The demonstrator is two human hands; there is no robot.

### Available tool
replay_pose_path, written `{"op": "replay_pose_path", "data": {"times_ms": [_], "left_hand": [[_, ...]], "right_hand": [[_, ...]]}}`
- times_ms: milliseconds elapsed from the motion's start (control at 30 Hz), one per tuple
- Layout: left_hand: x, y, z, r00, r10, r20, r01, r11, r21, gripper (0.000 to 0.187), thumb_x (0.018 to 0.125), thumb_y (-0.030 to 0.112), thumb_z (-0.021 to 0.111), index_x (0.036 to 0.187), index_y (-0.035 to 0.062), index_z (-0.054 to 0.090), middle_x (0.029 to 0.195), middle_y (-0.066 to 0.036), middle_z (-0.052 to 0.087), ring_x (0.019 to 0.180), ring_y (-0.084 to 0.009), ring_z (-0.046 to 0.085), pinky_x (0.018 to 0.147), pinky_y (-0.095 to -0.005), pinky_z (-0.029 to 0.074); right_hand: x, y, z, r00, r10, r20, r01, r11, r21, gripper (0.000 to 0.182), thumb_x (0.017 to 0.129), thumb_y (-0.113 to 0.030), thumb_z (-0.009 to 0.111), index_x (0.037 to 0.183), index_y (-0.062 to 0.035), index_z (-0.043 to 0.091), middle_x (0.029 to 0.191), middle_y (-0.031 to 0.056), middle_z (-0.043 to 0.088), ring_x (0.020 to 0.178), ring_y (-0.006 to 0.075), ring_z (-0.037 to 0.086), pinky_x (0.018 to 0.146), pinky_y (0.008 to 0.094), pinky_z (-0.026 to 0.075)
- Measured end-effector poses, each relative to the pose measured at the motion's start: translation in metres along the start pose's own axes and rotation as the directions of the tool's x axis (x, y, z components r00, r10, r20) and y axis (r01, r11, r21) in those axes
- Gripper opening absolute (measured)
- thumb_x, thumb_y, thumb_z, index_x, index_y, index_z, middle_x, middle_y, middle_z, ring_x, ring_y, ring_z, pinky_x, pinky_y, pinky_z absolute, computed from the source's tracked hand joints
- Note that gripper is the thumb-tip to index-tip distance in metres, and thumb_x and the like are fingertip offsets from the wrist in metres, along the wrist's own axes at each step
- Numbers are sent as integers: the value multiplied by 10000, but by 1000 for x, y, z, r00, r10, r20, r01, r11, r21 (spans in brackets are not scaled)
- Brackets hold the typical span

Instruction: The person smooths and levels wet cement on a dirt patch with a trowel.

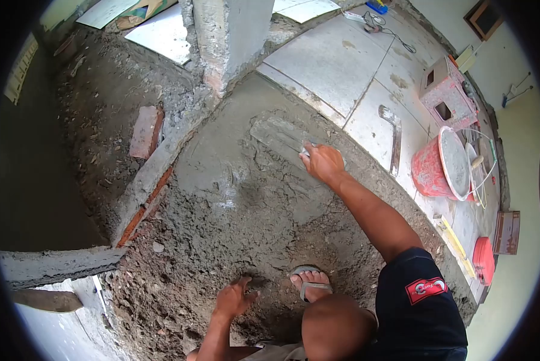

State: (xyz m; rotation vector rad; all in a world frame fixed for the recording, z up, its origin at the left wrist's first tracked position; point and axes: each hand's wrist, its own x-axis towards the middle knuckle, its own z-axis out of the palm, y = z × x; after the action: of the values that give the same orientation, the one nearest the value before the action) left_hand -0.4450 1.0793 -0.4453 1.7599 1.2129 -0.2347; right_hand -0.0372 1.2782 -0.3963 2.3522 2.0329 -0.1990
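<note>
My right hand (324, 161) is closed round the handle of a flat trowel (279, 135), whose long blade lies on wet grey mortar (213, 153). Smoothed mortar lies beyond and left of the blade; rougher mortar (222, 228) lies nearer to me. Low at the centre, my left hand (235, 298) hangs over or rests on the rough ground, its fingers apart and nothing seen in them. A sandalled foot (311, 283) stands just right of it.
Pale floor tiles (330, 60) border the mortar on the right, with a red bucket (435, 162), a splattered box (447, 93), a metal bar (393, 138) and a yellow level (456, 243). A concrete pillar (231, 42) rises behind; a brick (145, 132) lies left.
</note>
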Motion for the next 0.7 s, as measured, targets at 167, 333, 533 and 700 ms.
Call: {"op": "replay_pose_path", "data": {"times_ms": [167, 333, 533, 700], "left_hand": [[-12, 17, -18, 992, -11, -122, 16, 999, 38, 603, 915, 478, 726, 1382, 117, 602, 1214, -193, 724, 1072, -392, 717, 926, -481, 570], [-47, 37, -43, 963, -74, -258, 76, 997, -5, 584, 925, 473, 720, 1380, 126, 606, 1209, -188, 727, 1105, -389, 709, 964, -479, 561], [-73, 24, -34, 927, -130, -352, 171, 982, 86, 604, 898, 464, 765, 1363, 106, 623, 1073, -133, 771, 948, -289, 760, 872, -416, 594], [-57, 14, -21, 957, -158, -245, 173, 984, 38, 613, 895, 452, 771, 1368, 92, 625, 1087, -120, 768, 943, -267, 762, 871, -401, 594]], "right_hand": [[50, -4, -12, 999, -36, -10, 36, 999, -11, 393, 1001, -369, 595, 1278, -96, 655, 980, 207, 741, 915, 419, 715, 790, 522, 568], [26, 6, -16, 999, -16, 39, 9, 982, 190, 347, 956, -369, 654, 1102, -65, 737, 972, 228, 745, 962, 434, 712, 856, 525, 564], [-30, 22, -60, 993, -26, 114, 4, 982, 189, 438, 959, -361, 672, 1269, -55, 720, 940, 237, 745, 894, 408, 728, 816, 521, 568], [27, -13, -83, 999, -18, -35, 23, 987, 161, 398, 1006, -350, 621, 1273, -71, 718, 964, 226, 747, 906, 380, 731, 810, 512, 572]]}}
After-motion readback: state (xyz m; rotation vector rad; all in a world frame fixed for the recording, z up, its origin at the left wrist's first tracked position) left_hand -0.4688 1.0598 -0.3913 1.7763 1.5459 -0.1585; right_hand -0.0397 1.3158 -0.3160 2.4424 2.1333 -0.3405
